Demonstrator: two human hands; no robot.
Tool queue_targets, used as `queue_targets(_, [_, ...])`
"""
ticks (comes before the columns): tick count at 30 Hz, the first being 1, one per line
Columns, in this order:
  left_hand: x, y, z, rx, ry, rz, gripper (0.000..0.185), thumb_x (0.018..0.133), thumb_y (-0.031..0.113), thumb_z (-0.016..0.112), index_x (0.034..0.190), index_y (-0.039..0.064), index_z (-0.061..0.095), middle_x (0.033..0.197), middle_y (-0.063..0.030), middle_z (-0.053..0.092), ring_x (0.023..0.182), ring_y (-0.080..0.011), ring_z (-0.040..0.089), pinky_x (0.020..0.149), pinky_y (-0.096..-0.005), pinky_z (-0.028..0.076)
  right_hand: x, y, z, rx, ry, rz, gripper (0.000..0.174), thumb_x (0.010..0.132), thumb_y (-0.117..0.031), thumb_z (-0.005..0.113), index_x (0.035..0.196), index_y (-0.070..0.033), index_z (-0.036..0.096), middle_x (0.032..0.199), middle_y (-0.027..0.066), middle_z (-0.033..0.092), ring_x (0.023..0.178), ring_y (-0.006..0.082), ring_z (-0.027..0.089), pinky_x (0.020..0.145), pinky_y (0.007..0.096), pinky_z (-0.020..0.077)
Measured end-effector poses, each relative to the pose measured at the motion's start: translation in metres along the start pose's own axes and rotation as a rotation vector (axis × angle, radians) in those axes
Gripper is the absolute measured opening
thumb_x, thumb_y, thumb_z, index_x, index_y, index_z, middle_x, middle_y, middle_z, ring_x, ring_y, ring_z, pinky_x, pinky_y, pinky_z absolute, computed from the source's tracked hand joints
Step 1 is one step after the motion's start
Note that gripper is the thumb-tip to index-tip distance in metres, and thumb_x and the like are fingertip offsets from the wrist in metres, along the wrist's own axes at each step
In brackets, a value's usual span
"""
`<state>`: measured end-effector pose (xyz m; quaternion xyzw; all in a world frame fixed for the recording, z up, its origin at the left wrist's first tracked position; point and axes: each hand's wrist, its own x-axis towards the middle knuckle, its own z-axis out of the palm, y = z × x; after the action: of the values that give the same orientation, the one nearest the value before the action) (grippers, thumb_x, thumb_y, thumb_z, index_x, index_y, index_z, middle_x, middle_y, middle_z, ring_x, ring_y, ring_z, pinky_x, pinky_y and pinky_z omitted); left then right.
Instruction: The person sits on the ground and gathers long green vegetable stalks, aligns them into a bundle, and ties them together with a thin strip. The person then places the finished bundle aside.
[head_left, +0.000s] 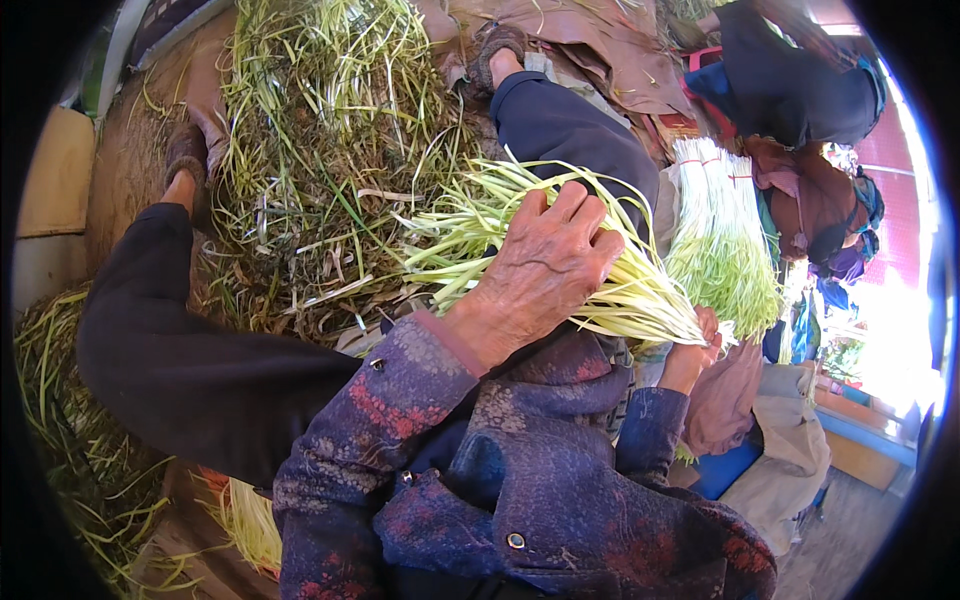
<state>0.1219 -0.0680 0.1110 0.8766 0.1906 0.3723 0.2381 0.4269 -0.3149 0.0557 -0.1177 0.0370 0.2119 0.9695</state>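
Observation:
My right hand (697, 341) grips the pale root end of a loose bunch of yellowish-green chives (645, 296). The leaves fan out to the left across my lap. My left hand (540, 262) lies over the middle of the bunch with its fingers curled into the leaves; its fingertips are hidden. Just beyond the bunch, to the right, stand several neat chive bundles (724, 247) with white stems, bound with red bands. A large heap of loose chives and dry, brownish leaf waste (322, 172) spreads between my legs.
More loose leaves (67, 427) lie at the left rim. A pale clump of chives (253, 525) sits by my left hip. Two people in dark (787, 82) and brown clothes (810, 195) are close by on the right. Brown sheeting (592, 45) covers the ground ahead. Beige cloth (784, 450) drapes on my right.

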Motion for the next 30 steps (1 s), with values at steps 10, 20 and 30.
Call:
queue_targets(10, [0.01, -0.04, -0.012, -0.636, 0.446, -0.629, 0.004, 0.082, 0.005, 0.066, 0.082, 0.004, 0.062, 0.07, -0.0076, 0.063, 0.062, -0.0174, 0.062, 0.055, -0.0311, 0.048, 0.006, -0.02, -0.006, -0.213, 0.036, -0.05, 0.014, 0.068, -0.016, 0.043, 0.063, -0.014, 0.03, 0.054, -0.0011, 0.028, 0.05, 0.0119, 0.031, 0.056, 0.0296, 0.0313])
queue_targets(20, [-0.049, -0.105, -0.111, -0.06, 0.123, -0.763, 0.01, 0.084, 0.01, 0.068, 0.093, 0.007, 0.068, 0.078, -0.0029, 0.067, 0.07, -0.0114, 0.061, 0.065, -0.0266, 0.049, 0.028, -0.045, -0.048, 0.169, 0.03, 0.214, 0.023, 0.065, -0.019, 0.049, 0.063, -0.015, 0.026, 0.06, 0.0026, 0.027, 0.06, 0.0175, 0.03, 0.065, 0.0338, 0.0306])
queue_targets(30, [-0.016, -0.04, -0.018, 0.003, -0.061, -0.082, 0.013, 0.083, 0.009, 0.067, 0.095, 0.009, 0.066, 0.076, -0.0063, 0.059, 0.075, -0.0225, 0.061, 0.064, -0.0351, 0.05, 0.019, -0.034, -0.049, -0.022, -0.102, 0.242, 0.023, 0.068, -0.021, 0.048, 0.065, -0.015, 0.027, 0.063, 0.003, 0.028, 0.066, 0.0199, 0.033, 0.076, 0.0387, 0.0334])
